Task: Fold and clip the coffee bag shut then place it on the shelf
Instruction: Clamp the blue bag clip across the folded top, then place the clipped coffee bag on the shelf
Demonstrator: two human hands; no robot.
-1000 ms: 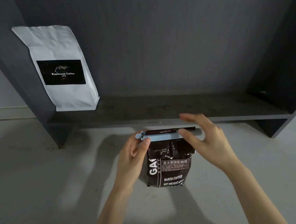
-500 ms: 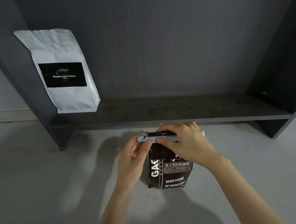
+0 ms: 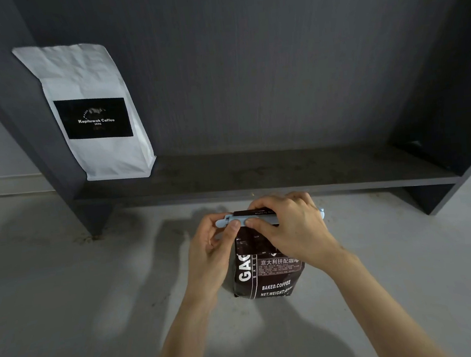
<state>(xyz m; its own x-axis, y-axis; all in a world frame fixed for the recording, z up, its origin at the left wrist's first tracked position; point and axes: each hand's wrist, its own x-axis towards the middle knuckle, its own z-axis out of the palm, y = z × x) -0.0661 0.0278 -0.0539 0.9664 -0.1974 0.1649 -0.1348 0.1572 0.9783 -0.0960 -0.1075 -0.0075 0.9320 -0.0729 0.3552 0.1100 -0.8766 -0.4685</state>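
A pale grey floor point(image 3: 65, 283) carries the dark glossy coffee bag point(image 3: 268, 276), just below the dark wooden shelf point(image 3: 286, 173). Its folded top is being clamped under a light blue plastic clip point(image 3: 240, 222): one end pinched by the left hand point(image 3: 210, 256), the bar pressed by the right hand point(image 3: 289, 228). Probably snapped shut next, then lifted beside the white paper bag point(image 3: 88, 112).

glossy foil coffee bag point(image 3: 270, 273), matt plastic clip point(image 3: 241, 222), crinkled paper bag point(image 3: 87, 77), woodgrain shelf point(image 3: 286, 173)

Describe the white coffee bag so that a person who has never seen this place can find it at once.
Find the dark grey shelf standing on the pale floor. At its left end, against the side panel, the white coffee bag stands upright. Unlike the dark bag on the floor, it is white with a black label.
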